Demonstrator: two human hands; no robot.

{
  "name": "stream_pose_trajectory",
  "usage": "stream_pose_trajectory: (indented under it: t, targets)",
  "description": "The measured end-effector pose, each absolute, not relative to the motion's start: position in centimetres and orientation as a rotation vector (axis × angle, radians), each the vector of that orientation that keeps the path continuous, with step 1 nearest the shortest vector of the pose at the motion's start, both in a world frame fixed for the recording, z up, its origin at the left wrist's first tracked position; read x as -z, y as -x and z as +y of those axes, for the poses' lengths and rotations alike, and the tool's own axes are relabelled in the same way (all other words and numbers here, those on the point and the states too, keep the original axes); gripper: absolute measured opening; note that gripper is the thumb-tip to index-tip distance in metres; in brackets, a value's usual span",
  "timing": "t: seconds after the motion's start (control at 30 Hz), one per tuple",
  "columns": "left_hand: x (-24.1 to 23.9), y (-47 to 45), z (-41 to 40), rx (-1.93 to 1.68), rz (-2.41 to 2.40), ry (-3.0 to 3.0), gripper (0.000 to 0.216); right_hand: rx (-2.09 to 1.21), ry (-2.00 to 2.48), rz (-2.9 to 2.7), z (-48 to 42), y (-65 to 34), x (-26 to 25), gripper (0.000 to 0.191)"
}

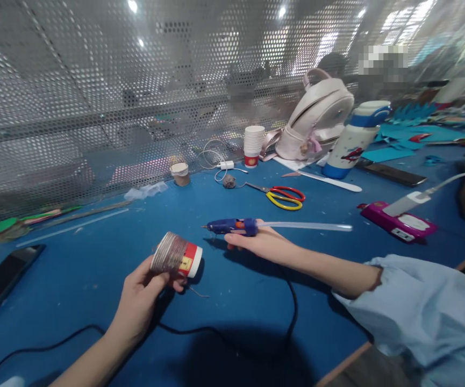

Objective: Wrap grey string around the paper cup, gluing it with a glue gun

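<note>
While the left hand (141,289) grips a cup (172,255) and the right hand (262,243) a glue gun (228,227), scissors (269,191) lie beyond

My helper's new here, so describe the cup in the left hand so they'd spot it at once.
Above the blue table, find the left hand. It holds the cup tilted over. Grayish-brown cord winds around it, leaving red print and a white end bare, unlike the upright stacked cups.

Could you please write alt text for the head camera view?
A person's left hand holds a paper cup partly wrapped in string, while the right hand holds a blue glue gun over a blue table. Scissors, stacked paper cups and a bottle are farther back.
</note>
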State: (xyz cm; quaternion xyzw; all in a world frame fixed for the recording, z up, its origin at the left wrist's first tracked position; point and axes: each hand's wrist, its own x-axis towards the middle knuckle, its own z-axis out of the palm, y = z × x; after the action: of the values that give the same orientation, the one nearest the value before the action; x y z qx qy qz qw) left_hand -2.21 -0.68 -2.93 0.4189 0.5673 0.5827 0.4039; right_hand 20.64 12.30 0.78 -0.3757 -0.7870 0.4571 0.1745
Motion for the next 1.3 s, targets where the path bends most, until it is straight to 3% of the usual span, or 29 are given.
stream_pose_trajectory:
  t: [0.2,0.3,0.5,0.7,0.87,1.07,1.3]
  targets:
    - [2.6,1.8,-0.6,-1.483,1.428,-0.948,0.026,-0.747,1.09,-2.494,13.8,-18.9,0.8,0.033]
    - [2.2,1.3,-0.6,-1.507,1.431,-0.912,0.029,-0.664,1.131,-2.471,13.5,-20.0,0.3,0.032]
    - [1.5,0.3,-0.7,-1.624,1.373,-0.848,0.03,-0.836,1.206,-2.061,10.3,-23.7,-1.4,0.027]
    - [1.5,-0.2,-1.3,-1.613,1.379,-0.947,0.031,-1.766,1.037,-1.879,7.0,-19.9,-1.2,0.014]
    - [1.3,-0.2,-1.9,-1.504,1.587,-1.161,0.03,-2.062,0.968,-1.553,6.2,-15.4,0.0,0.023]
    - [0.8,0.0,-1.7,-1.458,1.677,-1.209,0.035,-2.047,0.982,-1.44,6.3,-14.9,0.1,0.014]
    - [1.2,0.6,-1.7,-1.318,1.641,-1.175,0.029,-1.759,0.901,-1.832,7.3,-16.4,-2.4,0.006]
